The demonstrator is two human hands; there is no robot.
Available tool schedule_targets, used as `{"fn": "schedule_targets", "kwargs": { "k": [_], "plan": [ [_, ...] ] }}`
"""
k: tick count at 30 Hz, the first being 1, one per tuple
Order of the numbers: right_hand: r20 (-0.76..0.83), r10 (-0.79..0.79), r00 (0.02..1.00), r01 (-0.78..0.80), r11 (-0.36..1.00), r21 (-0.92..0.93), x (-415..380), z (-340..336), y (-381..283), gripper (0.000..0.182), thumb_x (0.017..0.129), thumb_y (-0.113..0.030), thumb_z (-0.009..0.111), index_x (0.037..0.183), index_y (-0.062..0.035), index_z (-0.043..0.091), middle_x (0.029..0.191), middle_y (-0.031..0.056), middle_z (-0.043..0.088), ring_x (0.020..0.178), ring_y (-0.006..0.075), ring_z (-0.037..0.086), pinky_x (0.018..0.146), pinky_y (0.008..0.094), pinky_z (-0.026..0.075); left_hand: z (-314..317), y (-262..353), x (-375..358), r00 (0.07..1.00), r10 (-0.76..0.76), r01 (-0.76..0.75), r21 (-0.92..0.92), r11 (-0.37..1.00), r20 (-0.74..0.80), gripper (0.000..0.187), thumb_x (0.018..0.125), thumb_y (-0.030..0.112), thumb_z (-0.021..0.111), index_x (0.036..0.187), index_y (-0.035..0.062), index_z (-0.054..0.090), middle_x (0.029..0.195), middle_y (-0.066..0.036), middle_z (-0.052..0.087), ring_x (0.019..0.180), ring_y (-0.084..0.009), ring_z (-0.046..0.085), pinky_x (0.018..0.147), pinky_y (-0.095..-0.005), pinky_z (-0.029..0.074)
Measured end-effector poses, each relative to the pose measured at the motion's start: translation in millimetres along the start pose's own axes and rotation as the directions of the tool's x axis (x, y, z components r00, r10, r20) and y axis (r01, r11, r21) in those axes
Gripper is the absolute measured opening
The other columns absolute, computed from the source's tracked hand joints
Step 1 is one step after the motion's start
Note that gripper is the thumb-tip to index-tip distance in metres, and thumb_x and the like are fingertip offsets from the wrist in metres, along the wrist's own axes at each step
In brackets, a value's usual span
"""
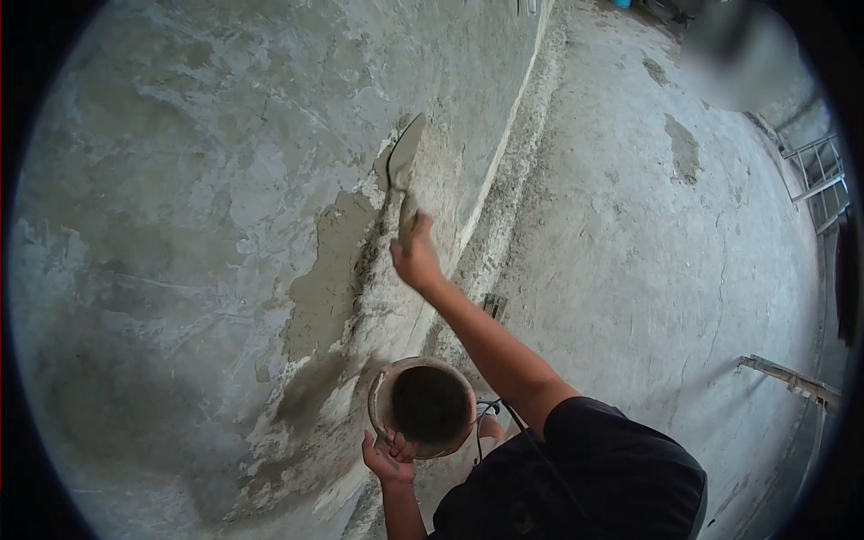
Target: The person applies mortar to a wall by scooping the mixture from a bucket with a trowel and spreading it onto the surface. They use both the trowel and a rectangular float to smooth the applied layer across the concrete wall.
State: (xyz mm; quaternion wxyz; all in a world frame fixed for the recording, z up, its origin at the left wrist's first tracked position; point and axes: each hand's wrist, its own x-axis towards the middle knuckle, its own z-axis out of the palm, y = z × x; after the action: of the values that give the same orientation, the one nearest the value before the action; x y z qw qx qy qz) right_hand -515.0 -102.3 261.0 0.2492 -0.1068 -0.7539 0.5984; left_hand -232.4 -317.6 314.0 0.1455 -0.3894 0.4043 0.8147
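Note:
My right hand (417, 256) is wrapped round the handle of a pointed trowel (408, 151). The trowel's blade lies against the wall (207, 207), at the upper end of a rough, pale strip. Below the blade, a darker patch of wet mortar (328, 270) runs down along that strip. Close to my body, my left hand (390, 459) grips the lower rim of a round bucket (382, 396), fingers curled over its edge. The bucket's mouth faces the camera, and its inside is dark.
A concrete floor (621, 261) stretches along the wall's base on the right. A small dark block (494, 306) lies near that base. At the far right are a metal frame (819, 180) and a wooden plank (792, 380). A blurred pale shape covers the upper right.

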Motion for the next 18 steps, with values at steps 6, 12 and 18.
{"fn": "schedule_targets", "kwargs": {
  "k": [6, 12, 18],
  "plan": [
    [0.409, 0.047, 0.911, 0.001, 0.993, -0.115, -108, -41, 23, 0.068, 0.086, -0.007, 0.058, 0.141, 0.0079, 0.023, 0.133, 0.0351, 0.036, 0.119, 0.0522, 0.046, 0.097, 0.0493, 0.044, -7, -9, 9, 0.998, -0.032, 0.033, -0.010, 0.999, 0.050, 0.050, 0.091, 0.058, 0.044, 0.074, 0.0110, 0.046, 0.051, 0.003, 0.028, 0.039, -0.0113, 0.022, 0.041, -0.0278, 0.020],
    [0.316, 0.189, 0.930, -0.139, 0.975, -0.174, -176, -145, 73, 0.062, 0.078, -0.006, 0.059, 0.134, -0.0076, 0.033, 0.107, 0.0307, 0.054, 0.094, 0.0509, 0.058, 0.078, 0.0533, 0.047, 1, -12, 5, 0.998, -0.044, 0.047, -0.047, 0.998, 0.054, 0.049, 0.091, 0.057, 0.046, 0.073, 0.0120, 0.049, 0.051, 0.002, 0.031, 0.039, -0.0125, 0.026, 0.039, -0.0286, 0.022],
    [0.614, 0.414, 0.672, -0.306, 0.910, -0.279, -148, -280, 43, 0.053, 0.083, -0.012, 0.073, 0.126, -0.0082, 0.043, 0.088, 0.0044, 0.055, 0.076, 0.0129, 0.054, 0.064, 0.0297, 0.047, 22, 0, -7, 0.991, -0.022, 0.016, 0.042, 0.999, 0.136, 0.042, 0.100, 0.048, 0.043, 0.076, 0.0135, 0.048, 0.056, 0.004, 0.034, 0.041, -0.0087, 0.027, 0.039, -0.0255, 0.022]
  ]
}}
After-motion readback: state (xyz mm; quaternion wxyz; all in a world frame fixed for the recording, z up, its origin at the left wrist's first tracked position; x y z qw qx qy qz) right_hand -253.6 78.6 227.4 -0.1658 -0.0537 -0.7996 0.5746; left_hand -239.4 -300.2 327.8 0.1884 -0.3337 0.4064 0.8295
